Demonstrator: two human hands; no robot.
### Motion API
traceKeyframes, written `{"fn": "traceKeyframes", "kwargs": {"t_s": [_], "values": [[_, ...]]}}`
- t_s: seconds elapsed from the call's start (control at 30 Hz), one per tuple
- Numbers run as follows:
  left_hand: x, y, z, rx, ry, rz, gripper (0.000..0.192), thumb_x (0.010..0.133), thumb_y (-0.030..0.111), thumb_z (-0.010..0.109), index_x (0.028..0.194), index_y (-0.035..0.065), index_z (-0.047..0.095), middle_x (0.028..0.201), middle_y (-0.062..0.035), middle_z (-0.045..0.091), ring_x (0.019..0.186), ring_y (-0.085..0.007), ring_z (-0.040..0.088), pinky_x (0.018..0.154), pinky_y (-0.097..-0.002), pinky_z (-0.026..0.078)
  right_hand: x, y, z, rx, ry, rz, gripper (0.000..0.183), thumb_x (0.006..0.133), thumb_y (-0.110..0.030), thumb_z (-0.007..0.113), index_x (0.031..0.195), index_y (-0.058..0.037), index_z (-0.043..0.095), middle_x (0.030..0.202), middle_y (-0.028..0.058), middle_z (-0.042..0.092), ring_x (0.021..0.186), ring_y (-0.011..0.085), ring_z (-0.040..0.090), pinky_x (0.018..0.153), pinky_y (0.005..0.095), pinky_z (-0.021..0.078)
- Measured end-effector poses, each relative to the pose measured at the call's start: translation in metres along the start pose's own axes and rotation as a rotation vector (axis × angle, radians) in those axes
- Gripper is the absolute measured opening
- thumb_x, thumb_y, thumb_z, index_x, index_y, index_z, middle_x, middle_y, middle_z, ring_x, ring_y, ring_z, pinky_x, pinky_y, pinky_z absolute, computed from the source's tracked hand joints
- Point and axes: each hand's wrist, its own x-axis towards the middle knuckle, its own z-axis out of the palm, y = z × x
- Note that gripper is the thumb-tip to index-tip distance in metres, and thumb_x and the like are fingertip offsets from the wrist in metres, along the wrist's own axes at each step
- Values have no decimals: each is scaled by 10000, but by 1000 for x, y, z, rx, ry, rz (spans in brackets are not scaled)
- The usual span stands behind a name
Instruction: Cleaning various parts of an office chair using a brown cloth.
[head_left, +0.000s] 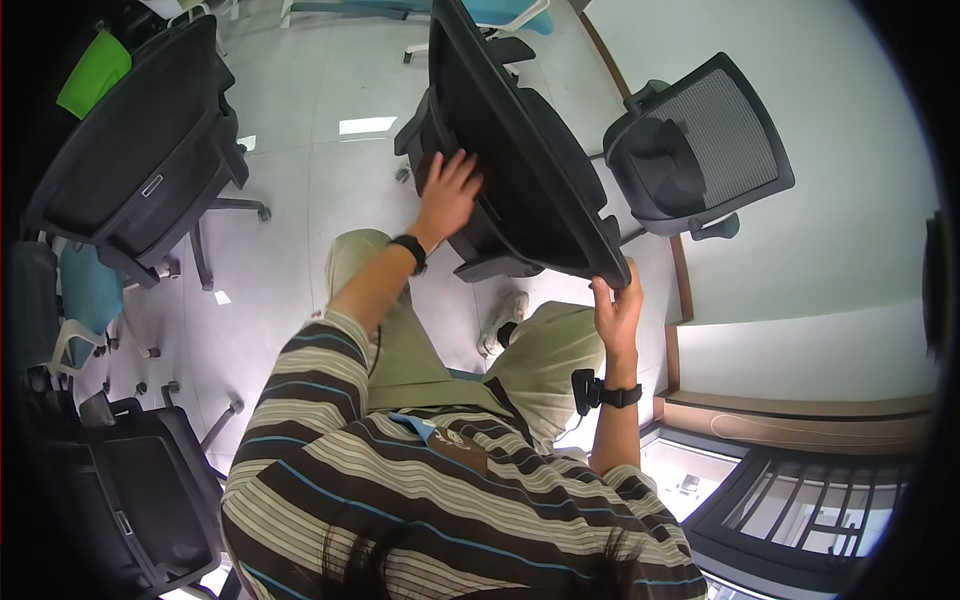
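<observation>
Before me stands a black office chair (517, 157), its tall backrest seen from above and tilted across the view. My right hand (619, 311) grips the lower right corner of the backrest frame, thumb on the near side. My left hand (450, 191), slightly blurred, has its fingers spread against or just over the dark face of the backrest; whether it touches cannot be told. It holds nothing. Both wrists wear black bands, and a small dark device (586, 391) sits on the right one.
A grey mesh-back chair (675, 150) stands beyond, near the pale wall (810, 277). To the left are a black chair (142, 157), a green object (96, 75), a teal chair (90, 285) and another black chair (142, 495). A barred window (802, 502) lies lower right. The floor (300, 187) is tiled.
</observation>
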Motion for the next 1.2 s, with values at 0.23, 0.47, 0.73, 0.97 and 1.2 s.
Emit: {"fn": "traceKeyframes", "kwargs": {"t_s": [0.23,0.47,0.73,0.97,1.2], "values": [[-43,118,20,-286,-51,52,261,722,56,607,967,3,678,1257,-176,565,1246,-347,479,1107,-518,320,0,3,4,43,-37,26,218,872,-131,657,1001,25,577,948,129,602,854,231,586,793,323,464],[-30,145,-8,-713,12,-322,324,806,-12,542,1116,18,633,1022,-183,663,954,-343,643,846,-420,534,-2,4,13,120,23,25,229,889,-143,644,1022,25,565,915,115,589,783,198,580,733,305,473],[22,167,-99,-1106,-297,-641,326,899,48,534,1222,27,573,842,-184,669,683,-226,675,637,-313,516,0,8,18,148,62,-18,252,905,-158,624,1037,44,548,914,120,565,749,191,567,686,310,479],[37,167,-124,-1817,-88,-741,317,1006,92,455,1287,-48,492,1082,-71,647,900,-85,602,789,-238,509,0,10,15,120,55,-17,257,916,-172,613,1040,43,544,979,133,553,773,193,576,674,301,495],[15,193,-89,-1835,181,-663,412,903,-53,497,1314,-26,475,1244,-111,545,1090,-145,542,943,-272,448,-1,5,16,111,40,-42,261,918,-166,612,1058,41,537,1004,139,544,830,187,589,680,296,528]]}}
